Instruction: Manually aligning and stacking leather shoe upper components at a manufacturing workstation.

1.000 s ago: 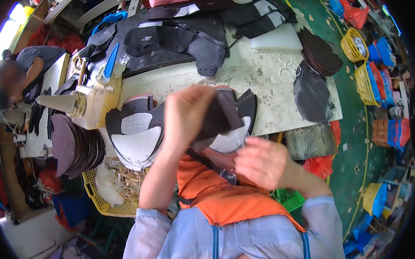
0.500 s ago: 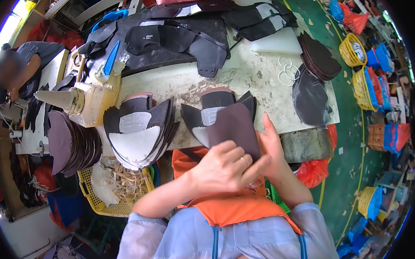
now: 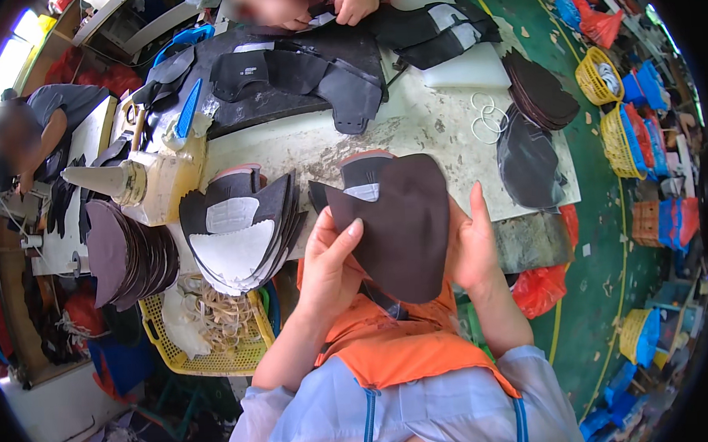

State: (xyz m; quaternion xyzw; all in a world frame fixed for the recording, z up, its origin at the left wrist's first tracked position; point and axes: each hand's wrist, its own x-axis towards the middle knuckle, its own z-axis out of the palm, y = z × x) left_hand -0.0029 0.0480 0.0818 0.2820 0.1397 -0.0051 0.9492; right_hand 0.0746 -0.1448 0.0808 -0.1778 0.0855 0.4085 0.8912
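A dark brown leather-like cut piece [image 3: 402, 226], rounded with two lobes at the top, is tilted up in front of me. My left hand [image 3: 332, 258] grips its left edge, thumb on the face and fingers behind. Along the right edge lies my right hand [image 3: 474, 247], its thumb stretched up and apart from the piece; its other fingers are partly hidden behind it. Beyond the piece, a black part with a grey patch [image 3: 365, 172] is mostly covered. To the left lies a fanned stack of black and white shoe-upper parts [image 3: 231, 247].
A stack of brown pieces [image 3: 123, 253] stands left, beside a glue bottle [image 3: 164, 179]. Dark cut parts lie on a black board [image 3: 308, 107]. White rings [image 3: 489, 120] and more dark stacks [image 3: 539, 91] are right. A yellow basket [image 3: 164, 343] hangs below. Co-workers [image 3: 354, 1] sit far and left.
The brown piece has been unfolded or turned so its broad face shows. My left hand has moved from across it to its left edge. A co-worker's hands have appeared at the far side.
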